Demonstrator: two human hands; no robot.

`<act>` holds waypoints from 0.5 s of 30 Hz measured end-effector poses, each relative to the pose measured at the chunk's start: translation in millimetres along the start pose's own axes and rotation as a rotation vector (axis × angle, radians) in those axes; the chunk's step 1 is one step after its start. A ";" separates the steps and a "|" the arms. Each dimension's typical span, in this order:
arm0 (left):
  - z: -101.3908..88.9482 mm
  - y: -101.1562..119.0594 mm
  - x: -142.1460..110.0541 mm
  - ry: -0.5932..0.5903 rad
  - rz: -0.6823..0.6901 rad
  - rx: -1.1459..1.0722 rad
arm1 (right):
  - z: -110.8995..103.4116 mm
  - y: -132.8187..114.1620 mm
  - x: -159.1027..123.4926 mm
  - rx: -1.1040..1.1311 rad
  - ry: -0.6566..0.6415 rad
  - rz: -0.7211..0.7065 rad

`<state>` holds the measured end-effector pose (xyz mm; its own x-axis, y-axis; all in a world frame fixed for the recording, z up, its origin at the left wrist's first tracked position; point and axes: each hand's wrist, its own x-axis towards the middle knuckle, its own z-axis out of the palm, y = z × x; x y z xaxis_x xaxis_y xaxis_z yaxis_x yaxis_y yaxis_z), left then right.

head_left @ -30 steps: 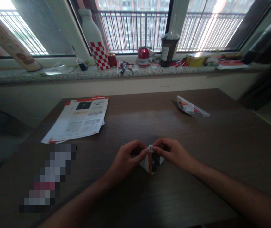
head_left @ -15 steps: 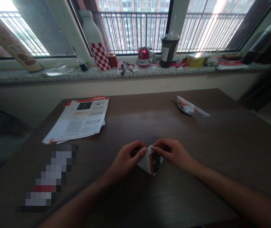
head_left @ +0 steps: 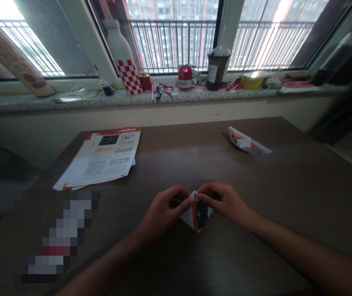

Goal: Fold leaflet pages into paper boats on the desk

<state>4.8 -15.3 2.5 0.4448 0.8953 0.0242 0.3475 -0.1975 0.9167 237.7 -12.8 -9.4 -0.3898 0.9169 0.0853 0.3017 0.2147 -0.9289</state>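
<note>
A small folded piece of printed paper (head_left: 196, 213), white with an orange edge and dark print, points down toward me on the dark wooden table (head_left: 176, 164). My left hand (head_left: 163, 211) pinches its upper left corner with thumb and fingers closed. My right hand (head_left: 225, 200) pinches the upper right corner the same way. Both hands meet at the paper's top point, close to the table's near middle.
A stack of printed leaflets (head_left: 102, 156) lies at the table's left. A finished folded paper shape (head_left: 247, 142) rests at the far right. A blurred-out object (head_left: 61, 234) lies near left. The stone windowsill (head_left: 71, 98) holds a checkered bottle (head_left: 125, 57), a red can (head_left: 185, 77) and a dark cup (head_left: 215, 70).
Both hands keep their pinch on the folded paper; it has tilted slightly between them. The view shifted down a little.
</note>
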 end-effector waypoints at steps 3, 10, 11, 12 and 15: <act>1.4 -1.3 0.4 0.027 -0.013 0.003 | -0.4 1.3 0.1 0.019 -0.017 0.006; -0.7 -5.0 0.9 0.041 -0.004 0.024 | -2.7 1.7 0.5 0.002 -0.027 -0.014; -1.0 -5.6 0.8 0.037 -0.004 0.024 | -3.0 1.6 0.4 -0.006 -0.025 -0.015; -1.1 -6.2 0.7 0.034 -0.005 0.024 | -3.3 1.4 0.4 -0.014 -0.024 -0.015; -1.2 -6.7 0.5 0.031 -0.016 0.025 | -4.3 0.9 0.4 -0.028 -0.024 -0.022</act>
<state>1.7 -13.0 -3.2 0.4134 0.9103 0.0224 0.3751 -0.1927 0.9067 241.5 -10.7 -8.7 -0.4175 0.9036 0.0960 0.3173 0.2439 -0.9164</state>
